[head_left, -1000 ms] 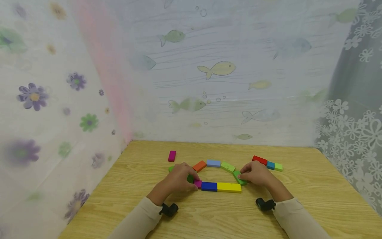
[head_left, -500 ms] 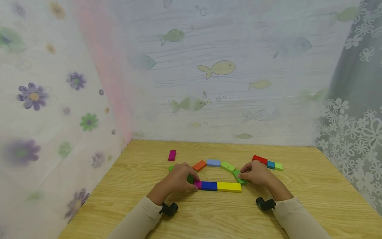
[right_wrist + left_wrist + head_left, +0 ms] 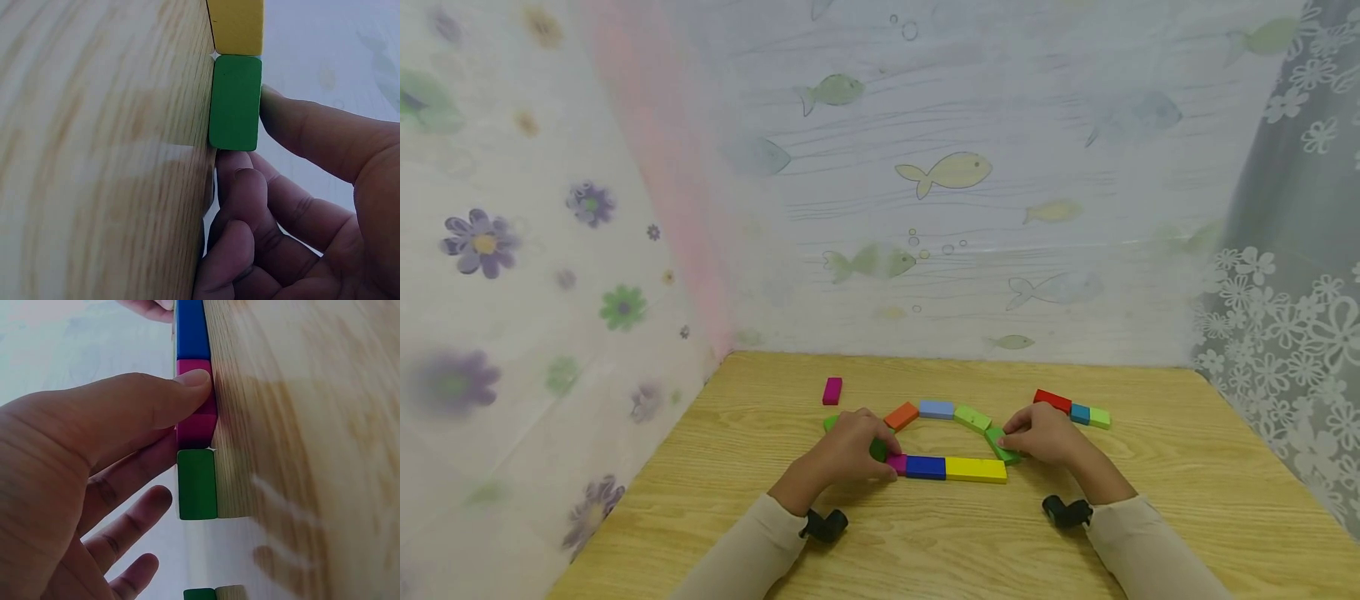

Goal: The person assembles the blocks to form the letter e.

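Note:
My left hand (image 3: 848,447) pinches a magenta block (image 3: 197,430) between thumb and fingers, at the left end of a straight row. Beside it in that row lie a dark blue block (image 3: 926,467) and a long yellow block (image 3: 976,470). On the other side, my right hand (image 3: 1045,435) pinches a slanted green block (image 3: 1002,447) whose near end meets the yellow one. From there an arc runs back over a lime block (image 3: 973,419), a light blue block (image 3: 936,410) and an orange block (image 3: 902,416). A dark green block (image 3: 197,484) stands close to the magenta one, partly covered by my left hand.
A separate magenta block (image 3: 832,391) lies at the back left of the wooden table (image 3: 925,550). Red (image 3: 1053,402), teal (image 3: 1080,414) and lime-yellow (image 3: 1100,418) blocks form a short line behind my right hand. Another green block (image 3: 831,423) peeks out behind my left hand.
The magenta block in my left fingers has shifted slightly toward the near side, into line with the dark blue block. My right hand and the other blocks stay in place.

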`<state>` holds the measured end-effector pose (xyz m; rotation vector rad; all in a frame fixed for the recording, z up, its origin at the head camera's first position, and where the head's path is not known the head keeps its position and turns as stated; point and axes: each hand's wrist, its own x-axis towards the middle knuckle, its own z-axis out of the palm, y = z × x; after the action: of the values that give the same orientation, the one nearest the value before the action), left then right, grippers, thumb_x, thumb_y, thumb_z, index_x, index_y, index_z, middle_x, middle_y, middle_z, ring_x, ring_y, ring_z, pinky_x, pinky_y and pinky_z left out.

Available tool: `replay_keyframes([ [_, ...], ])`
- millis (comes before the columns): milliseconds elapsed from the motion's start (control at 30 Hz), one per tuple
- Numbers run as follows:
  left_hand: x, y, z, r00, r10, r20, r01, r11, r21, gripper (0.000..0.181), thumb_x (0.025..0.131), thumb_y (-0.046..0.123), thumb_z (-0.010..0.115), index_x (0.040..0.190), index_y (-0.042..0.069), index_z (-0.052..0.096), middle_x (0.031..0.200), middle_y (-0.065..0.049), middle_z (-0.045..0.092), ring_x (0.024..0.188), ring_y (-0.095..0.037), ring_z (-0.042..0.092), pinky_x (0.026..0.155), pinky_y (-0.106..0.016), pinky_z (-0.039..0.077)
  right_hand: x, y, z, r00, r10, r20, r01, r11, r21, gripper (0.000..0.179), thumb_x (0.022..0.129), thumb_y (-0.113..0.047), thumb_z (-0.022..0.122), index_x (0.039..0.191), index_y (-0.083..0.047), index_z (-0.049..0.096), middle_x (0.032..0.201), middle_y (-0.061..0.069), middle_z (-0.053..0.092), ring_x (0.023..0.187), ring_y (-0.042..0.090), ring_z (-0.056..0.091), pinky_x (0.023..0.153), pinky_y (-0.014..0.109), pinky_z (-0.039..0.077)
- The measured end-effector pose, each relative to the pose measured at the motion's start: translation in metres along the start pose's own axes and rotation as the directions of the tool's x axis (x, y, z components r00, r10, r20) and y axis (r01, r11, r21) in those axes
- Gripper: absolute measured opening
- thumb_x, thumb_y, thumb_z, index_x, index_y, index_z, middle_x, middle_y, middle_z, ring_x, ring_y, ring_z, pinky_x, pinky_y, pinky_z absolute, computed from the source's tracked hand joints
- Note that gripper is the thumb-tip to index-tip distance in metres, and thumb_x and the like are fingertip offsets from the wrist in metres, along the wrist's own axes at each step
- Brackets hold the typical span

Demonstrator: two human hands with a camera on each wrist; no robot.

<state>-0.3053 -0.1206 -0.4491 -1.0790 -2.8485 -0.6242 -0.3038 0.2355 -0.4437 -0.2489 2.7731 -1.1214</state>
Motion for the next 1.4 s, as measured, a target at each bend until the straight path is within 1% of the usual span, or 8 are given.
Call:
replay_keyframes([
  [200,0.001,-0.003,-0.005,1.0,-0.007,0.006,0.008,0.997,-0.077,0.025,0.083,0.035,0.089,0.103,0.022,0.082,0.105,0.012,0.075,0.113,-0.017,0.058,0.105,-0.049,0.046,0.0,0.0,0.0,1.0,0.004,-0.001,-0.004,1.0,-0.002,0.032,0.088,-0.024,0.083,0.109,-0.001,0.076,0.101,0.006,0.073,0.083,0.017,0.062,0.07,0.032,0.055],
  [400,-0.002,-0.01,-0.025,0.994,-0.097,-0.04,0.087,0.974,-0.21,0.03,0.087,0.026,0.086,0.113,0.013,0.079,0.116,0.001,0.074,0.118,-0.028,0.063,0.099,-0.05,0.053,-0.001,-0.002,-0.001,1.0,0.011,-0.003,-0.011,1.0,-0.005,0.032,0.088,-0.025,0.083,0.109,-0.001,0.076,0.101,0.006,0.073,0.082,0.017,0.062,0.07,0.032,0.055],
  [533,-0.007,-0.019,-0.037,0.986,-0.141,-0.093,0.117,0.968,-0.223,0.034,0.088,0.025,0.084,0.118,0.011,0.077,0.119,-0.005,0.073,0.117,-0.033,0.063,0.097,-0.052,0.053,-0.001,-0.002,-0.001,1.0,0.014,-0.003,-0.014,1.0,-0.003,0.031,0.088,-0.024,0.083,0.108,-0.001,0.076,0.1,0.006,0.073,0.081,0.017,0.062,0.069,0.032,0.055],
  [667,-0.011,-0.03,-0.044,0.968,-0.212,-0.132,0.183,0.961,-0.206,0.036,0.09,0.025,0.083,0.122,0.011,0.074,0.122,-0.008,0.073,0.115,-0.03,0.064,0.097,-0.05,0.054,0.0,-0.002,-0.001,1.0,0.012,-0.005,-0.012,1.0,-0.006,0.031,0.088,-0.024,0.083,0.108,-0.001,0.076,0.099,0.006,0.073,0.081,0.017,0.062,0.069,0.032,0.054],
  [900,-0.015,-0.052,-0.039,0.931,-0.35,-0.099,0.323,0.92,-0.221,0.049,0.087,0.024,0.086,0.129,0.004,0.07,0.128,-0.011,0.069,0.119,-0.031,0.063,0.099,-0.049,0.054,0.001,0.0,0.0,1.0,0.012,-0.003,-0.012,1.0,-0.001,0.032,0.088,-0.025,0.083,0.108,-0.001,0.076,0.1,0.006,0.073,0.081,0.017,0.062,0.069,0.032,0.055],
  [1000,-0.016,-0.061,-0.035,0.918,-0.387,-0.087,0.359,0.904,-0.23,0.056,0.084,0.027,0.089,0.131,0.005,0.069,0.132,-0.01,0.067,0.123,-0.032,0.062,0.101,-0.049,0.054,0.001,0.001,0.001,1.0,0.01,-0.001,-0.01,1.0,0.005,0.032,0.088,-0.025,0.083,0.108,-0.001,0.076,0.099,0.006,0.072,0.081,0.017,0.062,0.069,0.032,0.055],
  [1200,-0.02,-0.074,-0.031,0.914,-0.403,-0.051,0.38,0.893,-0.243,0.075,0.074,0.035,0.095,0.136,0.005,0.065,0.136,-0.012,0.063,0.126,-0.034,0.061,0.102,-0.049,0.054,0.002,0.001,0.001,1.0,0.018,-0.005,-0.018,1.0,0.009,0.033,0.088,-0.025,0.083,0.109,-0.001,0.076,0.1,0.006,0.073,0.08,0.017,0.063,0.069,0.032,0.055],
  [1400,-0.022,-0.077,-0.029,0.904,-0.426,-0.022,0.41,0.881,-0.237,0.083,0.068,0.038,0.098,0.135,0.003,0.064,0.125,-0.01,0.065,0.116,-0.027,0.061,0.1,-0.046,0.054,0.002,0.001,0.001,1.0,0.017,-0.003,-0.017,1.0,0.011,0.032,0.088,-0.024,0.083,0.109,-0.001,0.075,0.1,0.006,0.073,0.08,0.017,0.063,0.069,0.032,0.055],
])
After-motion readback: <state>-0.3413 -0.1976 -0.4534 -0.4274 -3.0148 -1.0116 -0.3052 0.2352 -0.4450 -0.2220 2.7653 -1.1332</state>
